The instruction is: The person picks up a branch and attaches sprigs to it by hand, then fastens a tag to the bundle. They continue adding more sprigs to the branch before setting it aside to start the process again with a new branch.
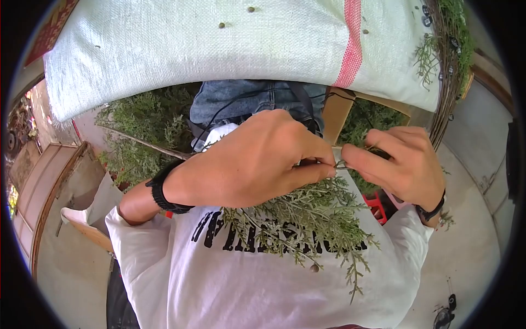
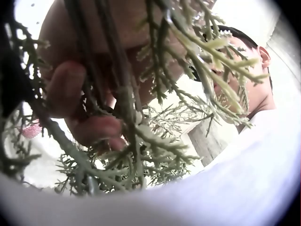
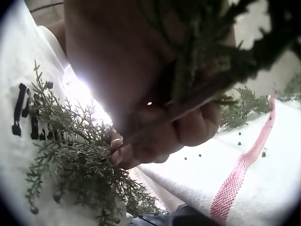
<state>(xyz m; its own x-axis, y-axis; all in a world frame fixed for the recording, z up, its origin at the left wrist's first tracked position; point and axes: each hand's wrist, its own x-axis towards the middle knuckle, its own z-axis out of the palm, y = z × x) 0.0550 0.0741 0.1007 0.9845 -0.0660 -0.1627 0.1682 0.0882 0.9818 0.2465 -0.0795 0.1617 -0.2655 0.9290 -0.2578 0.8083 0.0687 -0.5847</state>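
In the head view my left hand (image 1: 252,159), a black band at its wrist, pinches the stems of a bunch of scaly evergreen sprigs (image 1: 312,219) that hangs before the white shirt (image 1: 263,285). Close beside its fingertips, my right hand (image 1: 405,164) has curled fingers at the stem ends. The right wrist view shows a thin woody stem (image 3: 197,98) running through the curled right fingers, with the sprigs (image 3: 80,150) and small round cones below. Green stems (image 2: 123,89) cross in front of the left fingers (image 2: 66,87) in the left wrist view.
A white woven sack (image 1: 192,49) with a red stripe spreads ahead, small round cones (image 1: 221,25) lying on it. Long brown twigs (image 1: 446,82) are bundled at its right. Evergreen branches (image 1: 142,120) lie at the left, and a cardboard box (image 1: 337,112) holds more greenery.
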